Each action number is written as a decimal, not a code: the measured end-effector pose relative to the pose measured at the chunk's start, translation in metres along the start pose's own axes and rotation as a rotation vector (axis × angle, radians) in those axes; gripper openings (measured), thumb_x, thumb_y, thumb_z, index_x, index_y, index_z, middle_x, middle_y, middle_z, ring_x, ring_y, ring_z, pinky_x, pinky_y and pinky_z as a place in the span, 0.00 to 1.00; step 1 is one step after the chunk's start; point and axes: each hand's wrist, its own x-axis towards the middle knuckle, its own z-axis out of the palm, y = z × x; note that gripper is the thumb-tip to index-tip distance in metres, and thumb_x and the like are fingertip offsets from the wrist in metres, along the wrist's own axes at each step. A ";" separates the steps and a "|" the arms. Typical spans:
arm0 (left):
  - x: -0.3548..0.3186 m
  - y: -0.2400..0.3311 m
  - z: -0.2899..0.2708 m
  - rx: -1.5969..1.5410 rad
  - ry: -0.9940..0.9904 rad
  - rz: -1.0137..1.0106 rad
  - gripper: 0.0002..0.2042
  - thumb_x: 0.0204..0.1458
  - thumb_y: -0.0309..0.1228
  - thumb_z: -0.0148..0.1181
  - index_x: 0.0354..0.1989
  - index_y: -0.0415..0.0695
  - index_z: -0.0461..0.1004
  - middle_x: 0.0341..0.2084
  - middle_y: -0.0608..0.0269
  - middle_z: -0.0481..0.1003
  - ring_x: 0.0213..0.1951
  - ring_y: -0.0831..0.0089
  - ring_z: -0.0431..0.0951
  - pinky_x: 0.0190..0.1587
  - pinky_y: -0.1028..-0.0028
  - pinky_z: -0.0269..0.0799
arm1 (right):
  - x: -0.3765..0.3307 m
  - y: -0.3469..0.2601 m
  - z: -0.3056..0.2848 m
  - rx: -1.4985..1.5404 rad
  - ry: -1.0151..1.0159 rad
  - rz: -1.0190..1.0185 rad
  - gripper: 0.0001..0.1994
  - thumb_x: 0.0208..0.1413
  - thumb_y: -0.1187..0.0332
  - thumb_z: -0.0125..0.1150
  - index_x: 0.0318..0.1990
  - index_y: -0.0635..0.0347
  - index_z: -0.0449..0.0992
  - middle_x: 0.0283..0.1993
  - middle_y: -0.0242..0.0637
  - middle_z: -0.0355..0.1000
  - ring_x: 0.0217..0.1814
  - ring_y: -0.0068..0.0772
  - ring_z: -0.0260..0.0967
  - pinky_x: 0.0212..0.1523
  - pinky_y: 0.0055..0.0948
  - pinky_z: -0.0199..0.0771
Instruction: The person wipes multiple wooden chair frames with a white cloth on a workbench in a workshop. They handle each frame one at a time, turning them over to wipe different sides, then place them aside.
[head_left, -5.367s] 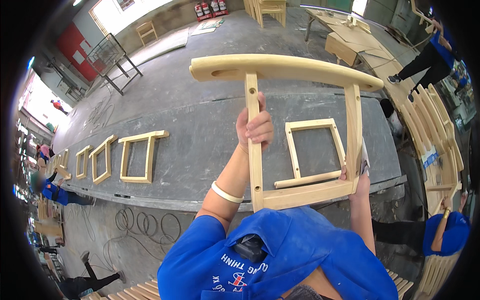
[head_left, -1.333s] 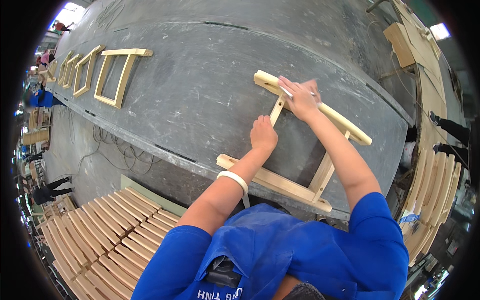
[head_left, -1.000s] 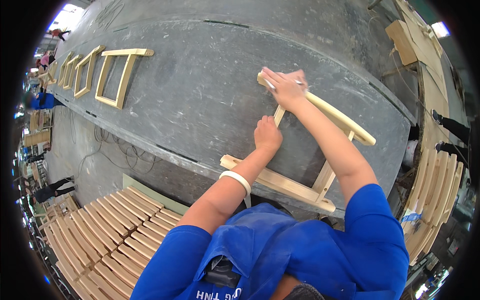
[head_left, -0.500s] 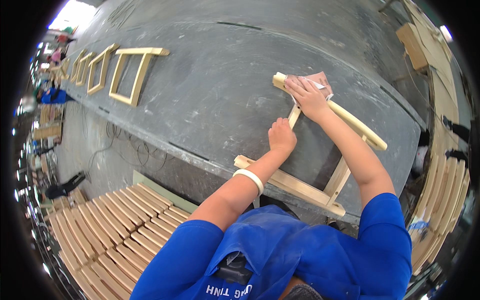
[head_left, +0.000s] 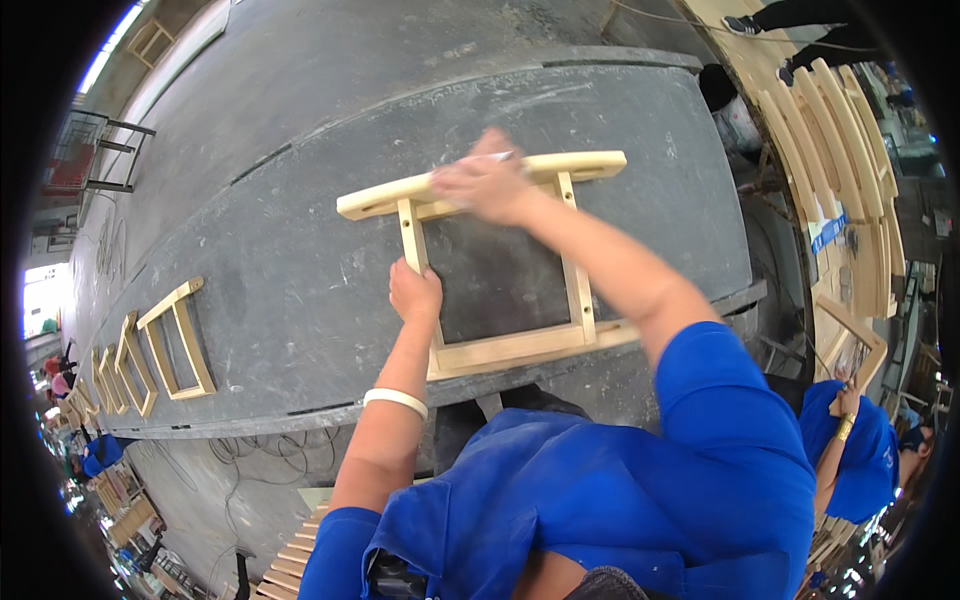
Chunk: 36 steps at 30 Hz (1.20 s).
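Note:
A pale wooden frame (head_left: 512,348) lies on the grey table, with its long rail on the far side and two crossbars joining it to the near rail. My left hand (head_left: 415,291) is closed around the left crossbar. On the far rail rests my right hand (head_left: 483,183), blurred by motion and pressing on a sheet of sandpaper (head_left: 504,156). Only a pale edge of that sheet shows; the hand hides the rest.
More wooden frames (head_left: 183,342) stand in a row on the table's (head_left: 290,300) left part. Wooden pieces (head_left: 845,150) are stacked at the right. There a co-worker in blue (head_left: 862,450) holds a wooden part. Cables (head_left: 262,447) lie on the floor, near slats (head_left: 290,560).
My view has turned, so the frame now lies more squarely before me. My right hand has slid along the far rail with the sandpaper. My left hand stays on the same crossbar.

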 end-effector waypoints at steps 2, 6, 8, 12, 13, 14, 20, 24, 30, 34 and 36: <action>0.000 -0.002 0.001 -0.004 -0.003 -0.009 0.15 0.46 0.31 0.58 0.42 0.40 0.69 0.40 0.53 0.71 0.45 0.51 0.72 0.45 0.55 0.67 | -0.067 0.036 -0.026 0.097 0.019 0.092 0.27 0.46 0.72 0.52 0.59 0.47 0.66 0.64 0.25 0.61 0.57 0.33 0.64 0.58 0.35 0.63; 0.000 -0.001 0.000 -0.028 -0.023 -0.027 0.15 0.47 0.33 0.58 0.43 0.40 0.70 0.41 0.53 0.71 0.45 0.52 0.72 0.46 0.55 0.67 | -0.168 0.085 -0.072 -0.134 -0.106 0.140 0.33 0.47 0.68 0.58 0.64 0.42 0.59 0.68 0.23 0.54 0.62 0.36 0.60 0.62 0.34 0.60; 0.000 0.000 -0.002 0.006 -0.019 -0.010 0.15 0.47 0.33 0.58 0.43 0.40 0.70 0.41 0.53 0.71 0.46 0.52 0.72 0.46 0.55 0.67 | -0.213 0.094 -0.093 -0.169 -0.304 0.390 0.29 0.52 0.65 0.54 0.65 0.40 0.58 0.69 0.22 0.52 0.65 0.38 0.56 0.63 0.34 0.59; 0.002 -0.001 0.000 0.023 -0.046 0.002 0.16 0.46 0.33 0.58 0.42 0.40 0.70 0.42 0.50 0.71 0.46 0.51 0.72 0.47 0.56 0.67 | -0.298 0.065 -0.128 -0.306 -0.632 0.970 0.23 0.62 0.57 0.44 0.64 0.45 0.60 0.67 0.25 0.55 0.63 0.41 0.59 0.60 0.35 0.62; 0.003 -0.002 0.001 0.003 -0.055 -0.003 0.16 0.46 0.34 0.58 0.42 0.39 0.70 0.42 0.49 0.71 0.46 0.51 0.73 0.47 0.56 0.68 | -0.304 0.054 -0.132 -0.297 -0.612 1.152 0.23 0.63 0.55 0.42 0.63 0.48 0.60 0.66 0.29 0.57 0.62 0.42 0.61 0.59 0.36 0.63; 0.004 -0.003 0.002 0.005 -0.051 -0.002 0.15 0.46 0.33 0.57 0.42 0.39 0.70 0.42 0.49 0.71 0.46 0.51 0.73 0.47 0.56 0.68 | -0.304 0.040 -0.134 0.011 -0.306 1.269 0.23 0.63 0.55 0.43 0.62 0.52 0.61 0.64 0.32 0.60 0.60 0.42 0.62 0.59 0.37 0.63; 0.016 -0.008 0.005 -0.051 -0.124 0.057 0.19 0.46 0.35 0.59 0.44 0.37 0.70 0.45 0.46 0.71 0.44 0.50 0.74 0.47 0.57 0.69 | -0.207 -0.066 -0.117 1.916 1.029 1.413 0.22 0.62 0.56 0.48 0.56 0.62 0.65 0.55 0.40 0.68 0.57 0.38 0.65 0.58 0.42 0.63; 0.020 -0.018 -0.002 -0.623 -0.377 -0.142 0.26 0.49 0.45 0.59 0.50 0.38 0.69 0.41 0.52 0.75 0.44 0.60 0.75 0.46 0.64 0.70 | -0.171 -0.091 -0.096 1.729 0.967 1.652 0.24 0.62 0.53 0.46 0.57 0.64 0.64 0.56 0.40 0.67 0.58 0.38 0.65 0.61 0.40 0.61; -0.003 -0.038 -0.008 -0.959 -0.649 -0.394 0.31 0.53 0.53 0.53 0.57 0.40 0.65 0.50 0.52 0.70 0.51 0.62 0.70 0.54 0.66 0.65 | -0.187 -0.083 -0.058 1.543 0.659 1.843 0.27 0.63 0.49 0.43 0.59 0.64 0.61 0.59 0.43 0.65 0.61 0.38 0.61 0.58 0.40 0.59; -0.011 -0.036 -0.008 -0.951 -0.672 -0.350 0.35 0.52 0.53 0.55 0.62 0.42 0.58 0.58 0.52 0.63 0.58 0.59 0.63 0.57 0.59 0.59 | -0.184 -0.094 -0.045 1.222 0.454 1.931 0.29 0.63 0.50 0.42 0.61 0.67 0.59 0.61 0.42 0.62 0.62 0.36 0.59 0.61 0.37 0.56; -0.012 -0.035 -0.013 -0.884 -0.661 -0.292 0.36 0.52 0.51 0.55 0.64 0.45 0.54 0.61 0.53 0.58 0.61 0.56 0.58 0.59 0.55 0.55 | -0.177 -0.104 -0.047 1.379 0.543 1.870 0.29 0.64 0.51 0.42 0.61 0.68 0.59 0.62 0.44 0.61 0.63 0.36 0.57 0.63 0.35 0.53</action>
